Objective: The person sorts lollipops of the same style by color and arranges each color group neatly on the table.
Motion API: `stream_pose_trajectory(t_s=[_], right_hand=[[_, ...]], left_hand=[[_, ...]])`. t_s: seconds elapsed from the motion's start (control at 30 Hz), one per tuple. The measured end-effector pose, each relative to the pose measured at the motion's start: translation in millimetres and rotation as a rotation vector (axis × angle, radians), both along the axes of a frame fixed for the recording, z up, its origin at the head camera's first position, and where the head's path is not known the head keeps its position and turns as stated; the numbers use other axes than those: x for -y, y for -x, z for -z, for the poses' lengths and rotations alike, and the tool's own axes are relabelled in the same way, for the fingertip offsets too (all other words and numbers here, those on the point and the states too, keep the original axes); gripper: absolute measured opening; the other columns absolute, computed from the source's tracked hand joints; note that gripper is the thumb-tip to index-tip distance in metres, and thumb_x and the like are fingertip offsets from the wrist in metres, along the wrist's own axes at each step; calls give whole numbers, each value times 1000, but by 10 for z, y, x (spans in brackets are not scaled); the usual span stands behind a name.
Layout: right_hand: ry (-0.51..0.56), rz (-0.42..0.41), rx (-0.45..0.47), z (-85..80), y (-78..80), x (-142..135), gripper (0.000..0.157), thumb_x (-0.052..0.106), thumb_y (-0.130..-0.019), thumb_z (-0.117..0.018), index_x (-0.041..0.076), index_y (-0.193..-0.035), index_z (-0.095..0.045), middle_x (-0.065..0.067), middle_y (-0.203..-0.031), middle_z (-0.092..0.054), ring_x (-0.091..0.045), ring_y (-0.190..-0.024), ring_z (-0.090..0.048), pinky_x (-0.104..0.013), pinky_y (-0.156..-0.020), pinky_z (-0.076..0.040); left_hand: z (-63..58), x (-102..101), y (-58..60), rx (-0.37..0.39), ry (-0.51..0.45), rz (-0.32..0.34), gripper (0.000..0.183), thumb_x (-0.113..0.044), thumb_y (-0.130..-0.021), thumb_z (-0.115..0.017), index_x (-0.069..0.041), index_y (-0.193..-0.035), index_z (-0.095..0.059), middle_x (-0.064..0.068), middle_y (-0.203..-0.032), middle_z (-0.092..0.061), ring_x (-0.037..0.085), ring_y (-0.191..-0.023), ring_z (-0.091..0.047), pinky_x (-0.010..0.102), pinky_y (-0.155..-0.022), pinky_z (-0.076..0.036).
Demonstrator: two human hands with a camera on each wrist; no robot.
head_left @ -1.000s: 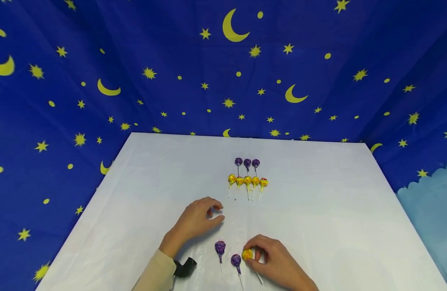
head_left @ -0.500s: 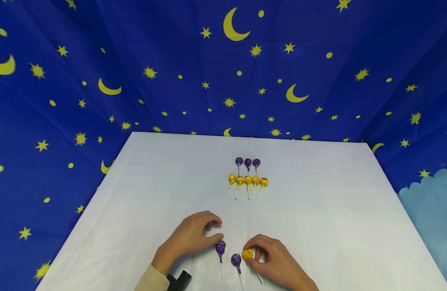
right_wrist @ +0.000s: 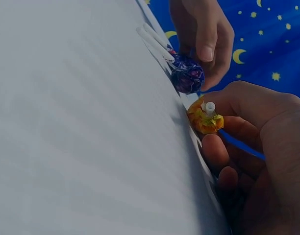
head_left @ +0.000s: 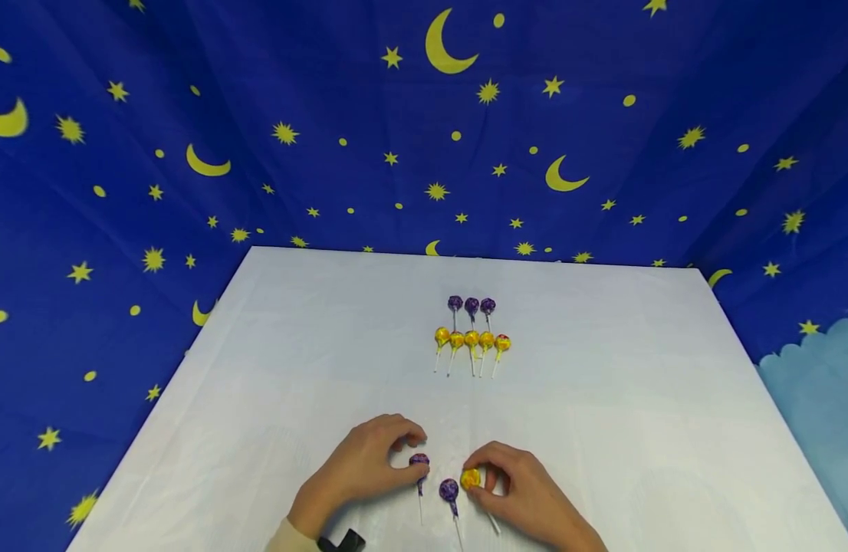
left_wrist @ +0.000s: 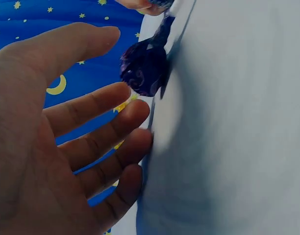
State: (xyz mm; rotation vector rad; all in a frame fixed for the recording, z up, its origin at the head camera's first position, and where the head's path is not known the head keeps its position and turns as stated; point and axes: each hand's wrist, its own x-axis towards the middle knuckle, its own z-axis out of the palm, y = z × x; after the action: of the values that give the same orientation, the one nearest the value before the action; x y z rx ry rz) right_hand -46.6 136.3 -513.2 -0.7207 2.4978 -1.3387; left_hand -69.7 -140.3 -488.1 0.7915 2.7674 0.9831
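My right hand (head_left: 527,491) pinches the head of a yellow-wrapped lollipop (head_left: 470,478) between thumb and fingers, down at the tabletop. In the right wrist view this yellow lollipop (right_wrist: 206,120) has its stick end towards the camera. My left hand (head_left: 369,468) hovers at a purple-wrapped lollipop (head_left: 420,460), its thumb partly covering the head. The left wrist view shows thumb and forefinger apart beside the purple lollipop (left_wrist: 145,68), fingers loosely bent; contact is hard to tell. Between the hands lies a second purple lollipop (head_left: 449,491), stick towards me.
Farther back on the white table (head_left: 603,429), several yellow lollipops (head_left: 471,339) lie in a row. Behind them is a row of three purple lollipops (head_left: 471,305). A blue cloth (head_left: 327,115) with moons and stars hangs beyond the table's far edge.
My left hand has come down towards me, from above the near purple lollipop to its head, the thumb now over it. The right hand keeps its pinch on the yellow lollipop, almost unmoved.
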Motion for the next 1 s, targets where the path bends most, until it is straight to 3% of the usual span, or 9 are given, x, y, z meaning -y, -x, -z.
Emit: stream_pose_trajectory(t_s=[0.27, 0.47, 1.0], right_hand=[[-9, 11, 24, 0, 8, -1, 22, 28, -83, -76, 31, -103, -66, 16, -85, -59, -5, -66, -54, -21, -57, -45], [-18, 13, 30, 3, 7, 2, 22, 29, -84, -76, 32, -103, -65, 16, -86, -59, -5, -67, -54, -21, -58, -45], [-56, 56, 58, -56, -16, 34, 24, 25, -82, -76, 29, -103, -66, 15, -84, -58, -6, -68, -55, -22, -59, -45]], left_hand=[[51, -25, -21, -55, 14, 20, 29, -46, -76, -77, -30, -98, -67, -20, -83, -55, 0, -78, -50, 28, -73, -43], [63, -33, -4, -45, 22, 40, 20, -43, -77, -77, -33, -90, -67, -22, -81, -54, -1, -77, -50, 28, -72, -43], [92, 3, 5, -31, 13, 68, 24, -39, -75, -79, -34, -95, -66, -24, -84, -53, 0, -82, -51, 31, -80, -42]])
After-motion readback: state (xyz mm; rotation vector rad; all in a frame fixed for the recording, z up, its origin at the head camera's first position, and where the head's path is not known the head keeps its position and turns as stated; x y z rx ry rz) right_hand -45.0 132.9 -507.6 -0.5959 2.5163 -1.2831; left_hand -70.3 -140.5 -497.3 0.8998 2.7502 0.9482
